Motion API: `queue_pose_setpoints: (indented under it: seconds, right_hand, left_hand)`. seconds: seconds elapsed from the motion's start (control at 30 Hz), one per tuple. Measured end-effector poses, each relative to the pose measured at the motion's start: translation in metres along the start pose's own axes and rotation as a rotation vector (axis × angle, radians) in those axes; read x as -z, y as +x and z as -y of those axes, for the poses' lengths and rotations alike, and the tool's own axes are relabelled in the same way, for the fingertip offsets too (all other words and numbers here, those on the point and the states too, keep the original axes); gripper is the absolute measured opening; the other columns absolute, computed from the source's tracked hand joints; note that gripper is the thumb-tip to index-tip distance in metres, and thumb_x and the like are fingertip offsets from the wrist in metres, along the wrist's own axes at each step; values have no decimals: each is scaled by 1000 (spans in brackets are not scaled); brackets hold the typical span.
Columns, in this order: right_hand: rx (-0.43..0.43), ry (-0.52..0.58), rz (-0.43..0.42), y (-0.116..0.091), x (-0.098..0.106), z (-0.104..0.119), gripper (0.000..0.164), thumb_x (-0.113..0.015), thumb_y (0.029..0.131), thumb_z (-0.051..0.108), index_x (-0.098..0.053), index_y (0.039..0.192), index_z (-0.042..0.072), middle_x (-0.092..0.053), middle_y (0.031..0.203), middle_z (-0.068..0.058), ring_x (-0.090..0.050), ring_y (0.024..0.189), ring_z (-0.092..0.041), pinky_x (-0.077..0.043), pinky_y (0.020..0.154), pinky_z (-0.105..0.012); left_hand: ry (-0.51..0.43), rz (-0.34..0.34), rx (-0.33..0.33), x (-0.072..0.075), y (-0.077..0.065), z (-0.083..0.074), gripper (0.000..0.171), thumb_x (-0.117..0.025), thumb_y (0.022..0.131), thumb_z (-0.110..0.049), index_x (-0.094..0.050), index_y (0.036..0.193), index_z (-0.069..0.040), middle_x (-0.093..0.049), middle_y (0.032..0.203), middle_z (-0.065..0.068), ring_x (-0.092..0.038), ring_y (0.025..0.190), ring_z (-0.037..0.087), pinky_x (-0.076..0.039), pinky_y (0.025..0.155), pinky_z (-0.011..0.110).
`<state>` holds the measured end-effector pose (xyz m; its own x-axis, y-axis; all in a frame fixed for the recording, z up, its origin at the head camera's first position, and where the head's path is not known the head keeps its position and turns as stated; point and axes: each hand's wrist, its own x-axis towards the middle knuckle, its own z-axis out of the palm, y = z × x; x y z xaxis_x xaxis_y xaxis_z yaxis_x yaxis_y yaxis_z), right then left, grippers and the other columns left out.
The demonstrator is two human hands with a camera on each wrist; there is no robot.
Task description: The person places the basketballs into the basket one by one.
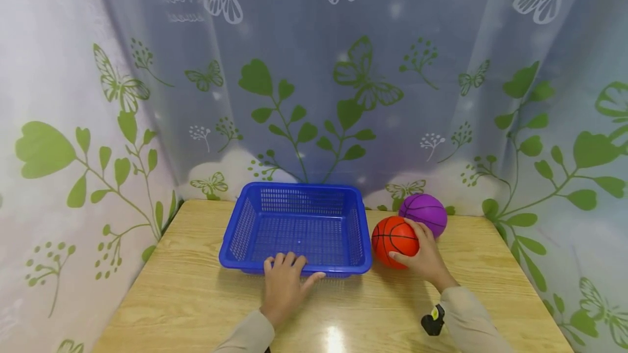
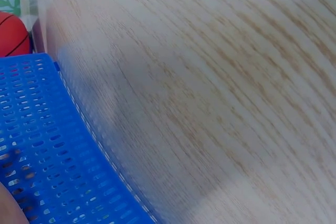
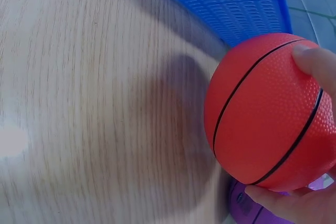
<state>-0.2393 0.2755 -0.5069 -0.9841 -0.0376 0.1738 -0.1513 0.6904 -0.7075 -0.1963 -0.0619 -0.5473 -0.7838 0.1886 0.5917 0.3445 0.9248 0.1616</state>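
Observation:
A blue plastic basket (image 1: 360,267) with slotted walls sits on the table, with nothing inside it. My left hand (image 1: 285,290) holds its front rim, fingers hooked over the edge and thumb spread along it. Just right of the basket, my right hand (image 1: 426,257) grips a red toy basketball (image 1: 390,241) with black lines. In the right wrist view, the thumb and fingers lie around the side of the red ball (image 3: 257,114). A purple ball (image 1: 424,208) stands behind it, partly covered by the red one. The left wrist view shows mainly the basket's slotted side (image 2: 58,150).
The wooden table (image 1: 343,309) carries everything. A small black object (image 1: 433,321) with a yellow-green mark lies beside the right sleeve. Behind and at both sides hangs a curtain (image 1: 304,42) printed with butterflies and leaves, close to the table's back edge.

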Motion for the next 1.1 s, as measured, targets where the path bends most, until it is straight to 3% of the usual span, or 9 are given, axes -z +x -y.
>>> queue_pose_setpoints:
  seconds: [0.6, 0.8, 1.1]
  right_hand:
    - [88, -9, -101, 6, 17, 44, 92, -84, 72, 31, -32, 148, 21, -23, 149, -22, -42, 121, -52, -45, 85, -65]
    - [114, 25, -121, 14, 12, 65, 92, -84, 73, 33, -32, 148, 20, -23, 151, -20, -43, 122, -49, -44, 87, -64]
    - [86, 149, -74, 26, -9, 98, 92, -83, 75, 34, -29, 149, 25, -22, 153, -15, -43, 125, -45, -46, 88, -59]
  left_hand:
    - [7, 21, -1, 1, 0, 5, 57, -51, 83, -70, -69, 94, -18, -62, 88, 0, -54, 86, 22, -37, 86, 49]
    - [13, 34, 6, 1, 0, 4, 56, -50, 83, -71, -69, 93, -19, -62, 87, -1, -54, 85, 21, -38, 86, 48]
    - [19, 30, 3, 1, 0, 2, 56, -50, 82, -72, -68, 92, -19, -61, 87, -1, -54, 86, 21, -38, 85, 47]
